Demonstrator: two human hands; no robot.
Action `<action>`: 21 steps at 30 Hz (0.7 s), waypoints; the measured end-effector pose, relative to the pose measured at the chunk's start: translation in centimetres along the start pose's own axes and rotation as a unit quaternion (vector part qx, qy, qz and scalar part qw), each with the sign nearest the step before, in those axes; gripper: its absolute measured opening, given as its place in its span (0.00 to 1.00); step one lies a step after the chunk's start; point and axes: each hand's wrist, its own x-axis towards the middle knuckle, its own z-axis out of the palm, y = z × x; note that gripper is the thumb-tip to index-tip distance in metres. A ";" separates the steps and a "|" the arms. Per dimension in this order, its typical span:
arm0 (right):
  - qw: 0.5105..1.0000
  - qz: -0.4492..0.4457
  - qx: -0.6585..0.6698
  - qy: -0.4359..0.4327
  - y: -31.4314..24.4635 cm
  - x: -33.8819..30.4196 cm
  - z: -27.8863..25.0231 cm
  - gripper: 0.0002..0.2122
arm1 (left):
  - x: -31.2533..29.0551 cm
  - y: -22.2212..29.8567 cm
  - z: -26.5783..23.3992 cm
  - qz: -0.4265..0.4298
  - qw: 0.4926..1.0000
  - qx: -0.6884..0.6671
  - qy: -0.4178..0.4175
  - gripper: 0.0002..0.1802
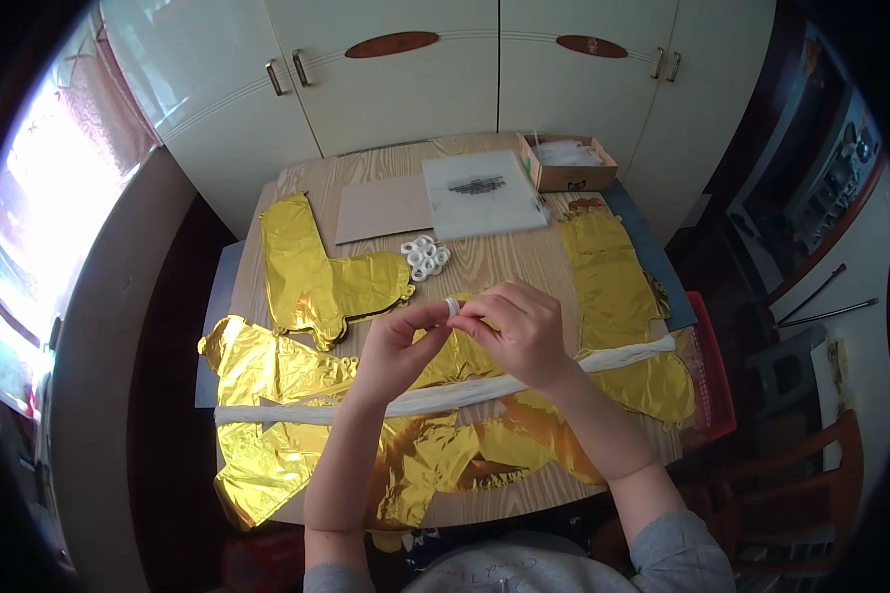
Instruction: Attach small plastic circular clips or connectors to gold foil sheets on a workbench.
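Observation:
My left hand [403, 348] and my right hand [520, 330] meet above the middle of the table, fingertips pinched together. Between them is a small white roll [453, 307], at the tip of my left index finger and touched by my right fingers. Beyond the hands lies a cluster of similar white rolls [424, 259]. Below my wrists a long bundle of white strands [445, 398] stretches across the table. It rests on flat gold foil balloons [272, 371], partly hidden by my forearms.
Another flat gold foil balloon [302, 267] lies at the far left, and more foil balloons [608, 282] at the right. At the back are a beige board [384, 210], a clear plastic packet [480, 203] and a cardboard box [576, 176]. A red basket [710, 366] stands beyond the right edge.

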 end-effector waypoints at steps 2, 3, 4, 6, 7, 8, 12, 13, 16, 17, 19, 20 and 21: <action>0.999 -0.007 0.030 -0.011 0.4 0.1 -0.1 0.09 | 0.0 0.2 0.0 -0.012 1.000 0.010 -0.013 0.08; 0.999 -0.010 0.044 -0.016 0.6 0.1 -0.1 0.09 | 0.1 0.7 0.1 -0.013 1.000 0.008 -0.027 0.07; 0.997 0.009 0.075 -0.021 0.8 0.0 -0.1 0.09 | 0.2 1.0 0.3 -0.014 0.999 0.005 -0.040 0.07; 0.989 0.049 0.136 -0.030 1.0 -0.2 0.0 0.09 | 0.0 1.2 0.4 -0.035 0.998 -0.021 -0.046 0.07; 0.986 0.066 0.149 -0.035 1.0 -0.2 0.1 0.09 | 0.0 1.2 0.4 -0.046 0.997 -0.035 -0.049 0.07; 0.983 0.084 0.161 -0.040 1.0 -0.3 0.1 0.09 | 0.0 1.1 0.4 -0.048 0.997 -0.022 -0.055 0.07; 0.966 0.144 0.207 -0.062 1.1 -0.4 0.2 0.09 | -0.1 0.9 0.6 -0.043 0.997 -0.012 -0.059 0.08; 0.962 0.159 0.212 -0.067 1.1 -0.5 0.3 0.08 | -0.1 1.0 0.6 -0.039 0.997 -0.021 -0.056 0.09; 0.950 0.193 0.237 -0.063 1.4 -1.0 0.8 0.06 | -0.1 1.2 0.4 -0.050 0.985 -0.151 -0.070 0.08; 0.946 0.196 0.252 -0.052 1.5 -1.3 1.3 0.05 | -0.1 1.1 0.4 -0.043 0.982 -0.175 -0.060 0.08; 0.937 0.209 0.275 -0.049 1.2 -1.5 1.7 0.04 | 0.1 0.6 0.4 -0.031 0.973 -0.224 -0.041 0.07; 0.932 0.219 0.283 -0.057 1.1 -1.5 1.8 0.04 | 0.1 0.5 0.4 -0.032 0.967 -0.249 -0.035 0.07; 0.927 0.228 0.291 -0.067 0.8 -1.6 1.9 0.04 | 0.2 0.2 0.3 -0.021 0.966 -0.257 -0.032 0.08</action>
